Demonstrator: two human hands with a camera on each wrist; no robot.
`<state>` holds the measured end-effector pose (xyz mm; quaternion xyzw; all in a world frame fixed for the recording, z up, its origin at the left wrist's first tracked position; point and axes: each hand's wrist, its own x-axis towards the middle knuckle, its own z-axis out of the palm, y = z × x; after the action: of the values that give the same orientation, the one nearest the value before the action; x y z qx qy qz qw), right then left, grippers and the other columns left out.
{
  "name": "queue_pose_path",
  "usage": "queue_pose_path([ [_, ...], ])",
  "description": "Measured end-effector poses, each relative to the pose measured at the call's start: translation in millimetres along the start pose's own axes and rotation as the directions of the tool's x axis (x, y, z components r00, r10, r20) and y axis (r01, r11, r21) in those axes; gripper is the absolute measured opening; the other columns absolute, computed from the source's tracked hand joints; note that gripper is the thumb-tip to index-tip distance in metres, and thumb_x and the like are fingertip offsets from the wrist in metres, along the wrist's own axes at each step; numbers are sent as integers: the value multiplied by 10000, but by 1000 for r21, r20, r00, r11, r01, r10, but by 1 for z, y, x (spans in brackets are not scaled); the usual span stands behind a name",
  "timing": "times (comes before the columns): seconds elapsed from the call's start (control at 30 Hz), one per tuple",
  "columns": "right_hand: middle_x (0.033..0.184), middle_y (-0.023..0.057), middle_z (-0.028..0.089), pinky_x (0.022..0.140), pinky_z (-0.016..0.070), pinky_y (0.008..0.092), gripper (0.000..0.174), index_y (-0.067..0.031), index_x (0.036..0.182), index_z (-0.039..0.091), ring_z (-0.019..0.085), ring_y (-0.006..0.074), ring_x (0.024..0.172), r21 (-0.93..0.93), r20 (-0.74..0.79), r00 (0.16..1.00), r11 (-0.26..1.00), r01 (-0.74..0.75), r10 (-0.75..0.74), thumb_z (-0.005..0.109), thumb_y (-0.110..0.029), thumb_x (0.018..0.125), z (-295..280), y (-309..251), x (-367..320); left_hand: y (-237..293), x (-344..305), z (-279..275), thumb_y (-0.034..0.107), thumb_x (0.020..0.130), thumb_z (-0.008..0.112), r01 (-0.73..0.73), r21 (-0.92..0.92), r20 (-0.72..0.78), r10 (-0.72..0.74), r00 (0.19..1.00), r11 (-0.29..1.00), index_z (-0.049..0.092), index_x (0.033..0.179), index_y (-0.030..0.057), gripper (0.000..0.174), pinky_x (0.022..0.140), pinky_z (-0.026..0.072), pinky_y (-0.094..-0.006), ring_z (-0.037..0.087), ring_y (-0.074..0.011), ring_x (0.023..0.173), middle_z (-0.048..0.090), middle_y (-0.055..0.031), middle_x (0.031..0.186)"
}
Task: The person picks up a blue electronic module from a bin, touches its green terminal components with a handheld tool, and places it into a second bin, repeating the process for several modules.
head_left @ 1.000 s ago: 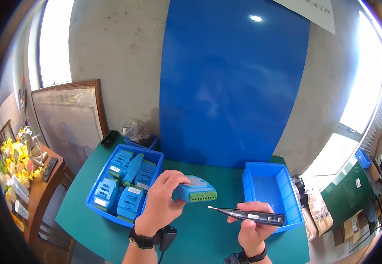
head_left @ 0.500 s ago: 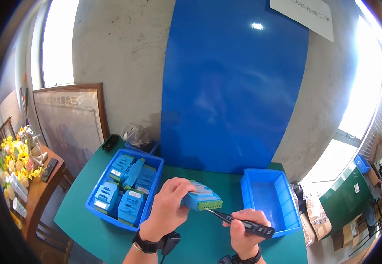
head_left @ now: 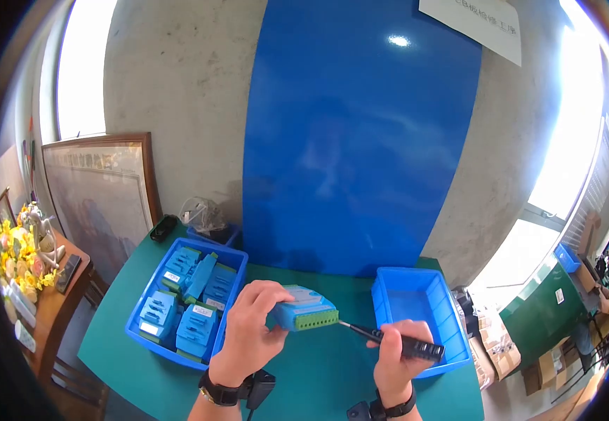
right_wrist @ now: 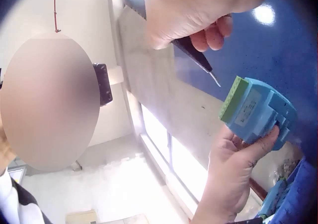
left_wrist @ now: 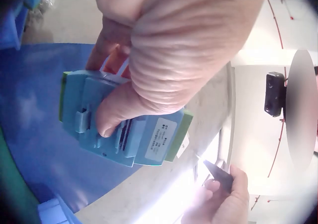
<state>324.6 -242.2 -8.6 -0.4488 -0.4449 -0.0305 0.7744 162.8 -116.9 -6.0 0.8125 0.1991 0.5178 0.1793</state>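
My left hand (head_left: 252, 333) grips a blue module (head_left: 304, 306) whose green terminal strip (head_left: 317, 321) faces the right hand. In the left wrist view the thumb lies across the module's ribbed blue side (left_wrist: 144, 139), near a white label. My right hand (head_left: 398, 358) holds a black pen-like tool (head_left: 417, 346) with a thin metal tip. That tip points at the right end of the green strip; in the right wrist view a small gap separates the tool (right_wrist: 196, 56) from the module (right_wrist: 261, 107).
A blue bin (head_left: 136, 324) at the left holds several similar modules. Another blue bin (head_left: 459, 330) stands at the right on the green table (head_left: 108, 351). Behind the left bin are a plastic bag (head_left: 205, 215) and a black object (head_left: 164, 228). A blue panel (head_left: 353, 140) rises behind.
The tool's tip came up to the green strip's lower edge, then shifted to its right end and slightly off it. The view has turned a little, moving the scene left.
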Motion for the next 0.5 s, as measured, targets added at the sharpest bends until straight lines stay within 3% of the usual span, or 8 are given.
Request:
queue_pose_path([
  [0.07,691,84,617,491,479,238,134,16,815,562,606,134,550,-53,-24,999,998,-23,22,657,-71,853,-4,1,2,-5,0,4,-86,588,723,-41,31,-43,42,998,999,594,978,61,436,740,515,-361,612,-290,888,613,-96,945],
  [0.13,704,79,608,491,481,234,131,20,839,561,608,132,554,-41,-52,998,999,18,-20,652,-73,854,-8,1,4,-9,-2,11,-42,640,763,182,-219,-31,-194,981,958,590,989,48,400,731,522,-330,629,-230,863,628,-76,952],
  [0.17,722,79,601,499,492,236,186,37,907,571,616,135,568,66,-77,997,998,-7,12,683,-102,852,-7,-3,4,-10,-4,12,-20,666,783,288,-336,-7,-308,951,897,589,994,42,387,727,525,-315,637,-201,851,635,-66,955],
  [0.27,767,91,617,512,508,247,278,42,978,580,632,148,586,183,-44,999,983,-1,9,730,-145,838,-1,-9,3,-12,2,4,106,759,791,551,-695,252,-561,789,463,580,1009,24,337,740,530,-281,634,-129,854,641,-66,1022],
  [0.3,831,107,636,544,518,249,339,38,991,597,648,162,619,229,16,1000,973,-24,21,786,-160,793,-1,-8,3,-17,2,-1,193,831,741,606,-704,343,-569,747,371,566,1076,1,357,797,540,-296,641,-141,906,632,-96,1078],
  [0.4,871,118,654,564,515,244,350,33,955,611,656,170,649,-9,254,958,990,138,-131,825,-145,742,-4,3,9,-15,3,-4,232,870,695,563,-824,432,-574,696,63,541,1159,-14,410,838,546,-321,649,-166,941,625,-105,1099],
  [0.43,854,119,663,576,509,239,335,23,922,621,659,165,665,1,246,962,993,122,-119,842,-100,702,3,-4,10,-18,1,-4,222,888,671,565,-823,437,-568,697,60,500,1230,-29,457,845,559,-349,650,-188,978,616,-108,1123],
  [0.5,814,116,666,567,507,239,306,10,896,628,658,161,654,-9,336,934,991,131,-120,836,-75,689,4,-9,8,-16,-1,-4,224,889,668,551,-833,434,-564,703,46,494,1233,-28,460,829,568,-363,651,-193,985,614,-111,1127],
])
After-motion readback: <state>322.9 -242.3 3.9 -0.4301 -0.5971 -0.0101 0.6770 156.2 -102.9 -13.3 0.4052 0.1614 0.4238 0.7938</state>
